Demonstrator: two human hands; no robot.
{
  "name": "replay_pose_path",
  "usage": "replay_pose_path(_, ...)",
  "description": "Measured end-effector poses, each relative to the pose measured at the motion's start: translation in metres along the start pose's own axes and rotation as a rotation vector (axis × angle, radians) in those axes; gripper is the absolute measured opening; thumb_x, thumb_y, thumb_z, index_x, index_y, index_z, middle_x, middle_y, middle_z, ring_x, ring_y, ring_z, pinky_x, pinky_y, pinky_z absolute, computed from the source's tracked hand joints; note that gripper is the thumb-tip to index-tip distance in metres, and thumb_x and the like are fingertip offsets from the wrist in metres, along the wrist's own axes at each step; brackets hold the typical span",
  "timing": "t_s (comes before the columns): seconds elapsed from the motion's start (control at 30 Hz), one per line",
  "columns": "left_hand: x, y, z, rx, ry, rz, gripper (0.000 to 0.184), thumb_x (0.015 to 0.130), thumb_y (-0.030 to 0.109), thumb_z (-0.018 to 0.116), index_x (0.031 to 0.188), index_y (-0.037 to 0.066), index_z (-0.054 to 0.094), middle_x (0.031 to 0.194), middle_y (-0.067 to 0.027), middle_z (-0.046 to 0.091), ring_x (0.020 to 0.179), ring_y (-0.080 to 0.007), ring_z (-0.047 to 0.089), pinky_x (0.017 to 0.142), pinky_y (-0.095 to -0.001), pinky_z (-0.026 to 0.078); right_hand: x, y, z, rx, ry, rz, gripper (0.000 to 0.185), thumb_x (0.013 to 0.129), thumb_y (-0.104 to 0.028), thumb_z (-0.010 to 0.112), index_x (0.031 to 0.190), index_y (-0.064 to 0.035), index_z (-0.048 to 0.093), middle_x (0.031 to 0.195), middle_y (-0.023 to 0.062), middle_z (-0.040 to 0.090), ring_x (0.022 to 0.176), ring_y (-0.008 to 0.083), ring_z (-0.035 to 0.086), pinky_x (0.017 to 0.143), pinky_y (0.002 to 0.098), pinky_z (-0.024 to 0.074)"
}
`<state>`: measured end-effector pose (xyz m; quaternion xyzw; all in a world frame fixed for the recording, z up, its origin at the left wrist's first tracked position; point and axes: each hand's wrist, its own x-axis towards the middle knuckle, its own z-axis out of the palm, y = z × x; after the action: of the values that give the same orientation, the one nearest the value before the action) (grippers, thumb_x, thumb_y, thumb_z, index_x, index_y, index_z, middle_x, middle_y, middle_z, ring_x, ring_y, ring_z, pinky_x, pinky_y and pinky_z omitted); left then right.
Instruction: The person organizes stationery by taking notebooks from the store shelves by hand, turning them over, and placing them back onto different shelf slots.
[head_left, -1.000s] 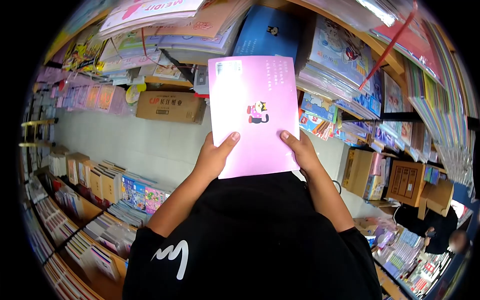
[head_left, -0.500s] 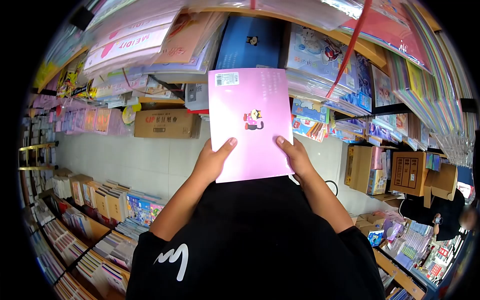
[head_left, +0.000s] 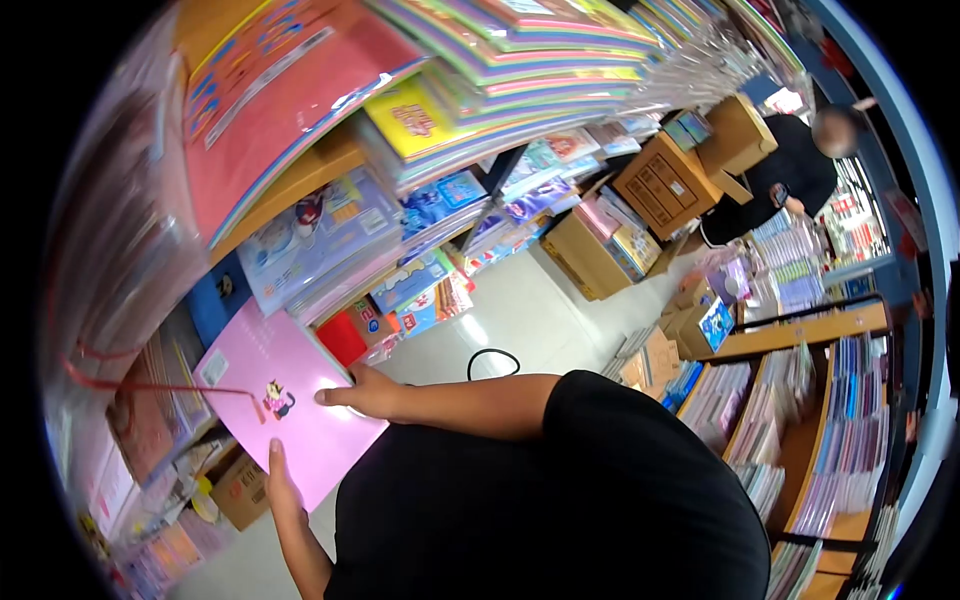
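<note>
Left grip [head_left: 284, 488] and right grip [head_left: 370, 392] clasp pink book [head_left: 303, 388], thumbs [head_left: 334, 397] uppermost.

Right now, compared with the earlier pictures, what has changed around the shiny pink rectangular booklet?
The camera's view has swung right, so the shiny pink rectangular booklet now appears lower left and slanted. Nothing was taken hold of or let go: the left hand and right hand still hold it, cat-printed side facing the camera.
</note>
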<state>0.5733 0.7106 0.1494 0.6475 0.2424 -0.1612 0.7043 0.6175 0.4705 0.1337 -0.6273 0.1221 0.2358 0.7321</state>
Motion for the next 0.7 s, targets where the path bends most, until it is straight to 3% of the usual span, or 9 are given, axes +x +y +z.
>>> replay_pose_path(0.17, 0.007, -0.004, -0.007, -0.035, -0.032, -0.012, 0.067, 0.098, 0.045, 0.055, 0.140, -0.005, 0.044, 0.136, -0.0144, 0.053, 0.123, -0.0224, 0.054, 0.104, -0.0333, 0.040, 0.013, 0.013, 0.000, -0.021, 0.027, 0.023, 0.088, 0.070, -0.051, 0.081, 0.119, 0.0168, 0.054, 0.110, 0.0275, 0.065, 0.101, 0.0307, 0.066, 0.089, 0.0372, 0.0509)
replay_pose_path(0.27, 0.015, 0.003, -0.010, -0.085, -0.066, 0.030, 0.067, 0.097, 0.043, 0.057, 0.141, -0.006, 0.041, 0.134, -0.0171, 0.054, 0.120, -0.0247, 0.056, 0.101, -0.0341, 0.045, 0.013, 0.002, 0.007, -0.061, 0.026, 0.081, 0.069, 0.079, -0.042, 0.077, 0.121, 0.0090, 0.059, 0.111, 0.0197, 0.067, 0.102, 0.0258, 0.066, 0.092, 0.0349, 0.0502)
replay_pose_path(0.4, 0.046, 0.031, -0.024, -0.257, -0.291, -0.011, 0.064, 0.099, 0.043, 0.053, 0.141, -0.005, 0.042, 0.138, -0.0166, 0.052, 0.123, -0.0252, 0.054, 0.106, -0.0342, 0.040, 0.033, -0.016, 0.018, -0.182, 0.082, 0.137, 0.087, 0.068, -0.057, 0.080, 0.111, 0.0163, 0.059, 0.101, 0.0238, 0.068, 0.088, 0.0300, 0.070, 0.078, 0.0377, 0.0545)
replay_pose_path(0.47, 0.073, 0.034, -0.044, 0.018, -0.153, 0.079, 0.067, 0.099, 0.042, 0.053, 0.145, -0.003, 0.039, 0.145, -0.0169, 0.046, 0.131, -0.0264, 0.047, 0.113, -0.0341, 0.032, 0.036, -0.049, 0.035, -0.027, 0.166, 0.199, 0.074, 0.074, -0.051, 0.080, 0.107, 0.0132, 0.064, 0.099, 0.0191, 0.070, 0.084, 0.0263, 0.071, 0.074, 0.0366, 0.0563)
replay_pose_path(0.5, 0.085, 0.038, -0.044, 0.056, -0.151, 0.058, 0.070, 0.097, 0.045, 0.053, 0.147, -0.002, 0.037, 0.148, -0.0164, 0.044, 0.136, -0.0272, 0.041, 0.115, -0.0344, 0.027, 0.060, -0.028, 0.030, 0.292, -0.057, 0.080, 0.064, 0.079, -0.042, 0.079, 0.111, 0.0111, 0.064, 0.101, 0.0167, 0.070, 0.084, 0.0234, 0.071, 0.074, 0.0351, 0.0572)
replay_pose_path(0.53, 0.093, 0.038, -0.040, 0.034, -0.141, 0.044, 0.075, 0.095, 0.049, 0.055, 0.147, -0.002, 0.038, 0.149, -0.0168, 0.041, 0.138, -0.0276, 0.038, 0.116, -0.0346, 0.025, 0.073, -0.024, 0.024, 0.251, -0.134, 0.096, 0.057, 0.090, -0.029, 0.069, 0.131, 0.0040, 0.049, 0.115, 0.0152, 0.065, 0.103, 0.0243, 0.066, 0.091, 0.0354, 0.0546)
replay_pose_path(0.57, 0.093, 0.036, -0.037, 0.053, -0.105, 0.083, 0.076, 0.093, 0.050, 0.058, 0.144, -0.004, 0.041, 0.146, -0.0182, 0.045, 0.135, -0.0273, 0.041, 0.115, -0.0347, 0.028, 0.059, -0.036, 0.028, 0.187, -0.076, -0.003, 0.062, 0.088, -0.031, 0.072, 0.134, 0.0022, 0.048, 0.124, 0.0148, 0.061, 0.114, 0.0234, 0.060, 0.099, 0.0360, 0.0492)
replay_pose_path(0.67, 0.082, 0.044, -0.028, -0.110, -0.175, 0.042, 0.074, 0.089, 0.048, 0.064, 0.135, -0.008, 0.051, 0.133, -0.0207, 0.056, 0.123, -0.0258, 0.052, 0.106, -0.0346, 0.040, 0.051, -0.042, 0.026, -0.076, -0.046, -0.104, 0.070, 0.089, -0.046, 0.067, 0.137, 0.0011, 0.049, 0.127, 0.0141, 0.059, 0.115, 0.0213, 0.058, 0.100, 0.0323, 0.0457)
replay_pose_path(0.7, 0.075, 0.044, -0.026, -0.097, -0.137, 0.032, 0.073, 0.089, 0.048, 0.066, 0.132, -0.009, 0.053, 0.129, -0.0201, 0.058, 0.120, -0.0252, 0.055, 0.102, -0.0343, 0.042, 0.044, -0.035, 0.023, -0.002, -0.098, 0.045, 0.067, 0.091, -0.049, 0.063, 0.135, -0.0006, 0.052, 0.126, 0.0127, 0.060, 0.114, 0.0213, 0.058, 0.099, 0.0333, 0.0468)
